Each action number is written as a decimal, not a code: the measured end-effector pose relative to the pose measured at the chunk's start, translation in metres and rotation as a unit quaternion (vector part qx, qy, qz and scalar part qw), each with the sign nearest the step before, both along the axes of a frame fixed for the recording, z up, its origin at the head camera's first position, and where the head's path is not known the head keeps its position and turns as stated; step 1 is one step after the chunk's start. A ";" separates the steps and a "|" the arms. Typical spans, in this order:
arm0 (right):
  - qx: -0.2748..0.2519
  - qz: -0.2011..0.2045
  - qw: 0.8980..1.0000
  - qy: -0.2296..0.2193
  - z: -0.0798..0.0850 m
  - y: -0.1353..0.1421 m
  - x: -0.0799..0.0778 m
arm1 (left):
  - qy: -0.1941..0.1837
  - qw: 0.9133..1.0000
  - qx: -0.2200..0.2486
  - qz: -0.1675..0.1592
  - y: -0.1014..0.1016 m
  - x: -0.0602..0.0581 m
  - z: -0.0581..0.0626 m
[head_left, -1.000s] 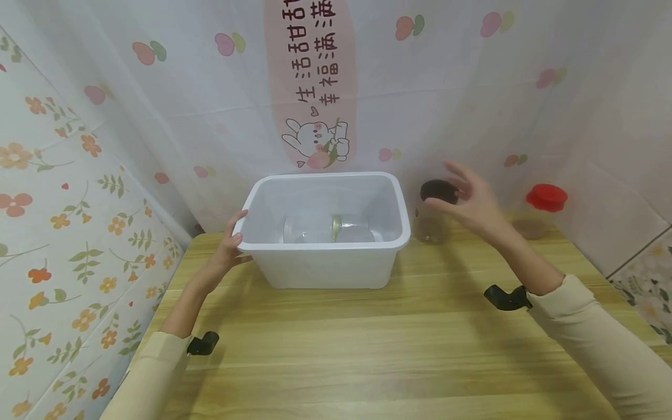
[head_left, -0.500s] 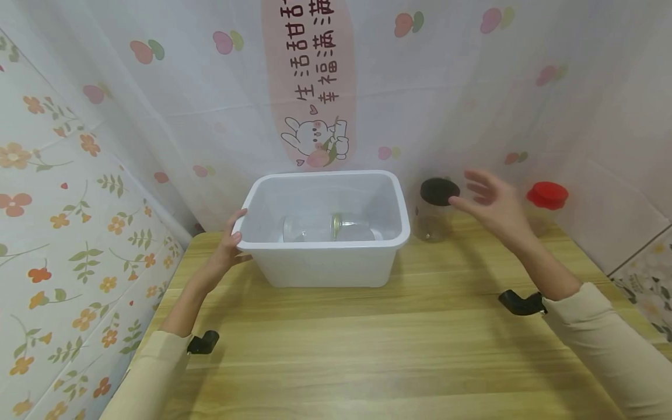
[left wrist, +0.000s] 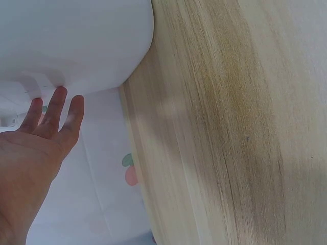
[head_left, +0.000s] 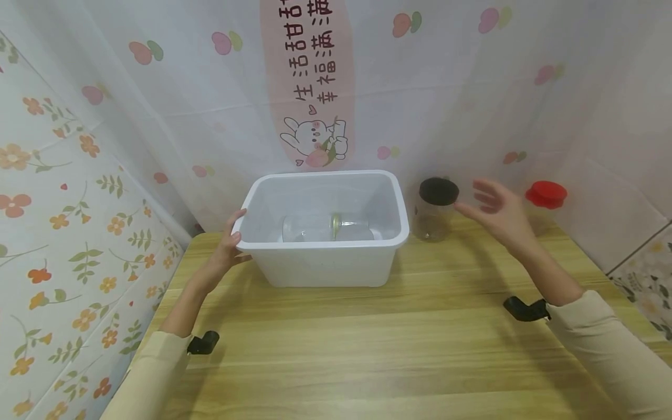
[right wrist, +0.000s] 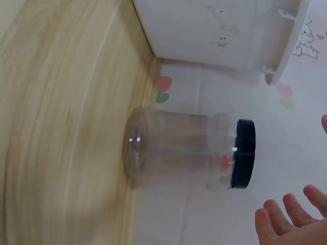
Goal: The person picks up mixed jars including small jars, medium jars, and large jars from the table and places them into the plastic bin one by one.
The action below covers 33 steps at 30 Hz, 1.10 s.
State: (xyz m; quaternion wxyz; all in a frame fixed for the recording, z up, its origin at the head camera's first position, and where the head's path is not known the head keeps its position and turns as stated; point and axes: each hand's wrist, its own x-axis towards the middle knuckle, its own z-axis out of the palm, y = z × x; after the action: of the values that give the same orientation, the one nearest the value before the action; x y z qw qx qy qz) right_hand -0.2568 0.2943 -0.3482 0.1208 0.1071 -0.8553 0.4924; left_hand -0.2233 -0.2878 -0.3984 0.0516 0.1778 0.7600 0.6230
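Note:
A white plastic bin (head_left: 322, 265) stands on the table, with two clear jars (head_left: 310, 228) lying inside it. My left hand (head_left: 227, 248) holds the bin's left end, fingertips over the rim; in the left wrist view three fingers (left wrist: 53, 115) touch its outer wall. A clear jar (right wrist: 179, 148) with a black lid (head_left: 438, 191) stands upright to the right of the bin. My right hand (head_left: 499, 216) hovers just right of that lid, fingers spread and loosely bent, holding nothing. Right of the hand is another clear jar with a red lid (head_left: 546, 194), partly hidden.
The wooden table (head_left: 357, 344) extends in front of the bin. A patterned curtain (head_left: 462, 99) hangs close behind the bin and jars. Flowered cloth (head_left: 68, 233) covers the left side. Black camera mounts (head_left: 203, 343) sit on both wrists.
My right hand has moved right, away from the black-lidded jar, leaving its lid fully in view. The left hand and the bin have stayed put.

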 end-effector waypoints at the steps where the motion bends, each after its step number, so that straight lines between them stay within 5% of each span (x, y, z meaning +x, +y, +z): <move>1: 0.000 -0.003 1.000 0.000 -0.001 0.001 0.000 | 0.000 1.000 0.000 -0.001 0.000 0.000 0.000; 17: -0.067 -0.064 0.996 0.014 -0.026 0.039 0.005 | 0.002 1.000 -0.002 -0.005 -0.001 0.000 -0.001; 33: -0.062 -0.100 0.993 0.012 -0.036 0.063 0.019 | 0.004 1.000 0.000 -0.006 -0.001 0.001 -0.001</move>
State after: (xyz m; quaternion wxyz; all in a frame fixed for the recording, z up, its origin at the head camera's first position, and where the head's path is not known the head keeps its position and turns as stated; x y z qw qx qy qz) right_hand -0.2381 0.3576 -0.3838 0.1860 0.0198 -0.8280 0.5285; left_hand -0.2227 -0.2883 -0.3992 0.0524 0.1845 0.7589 0.6223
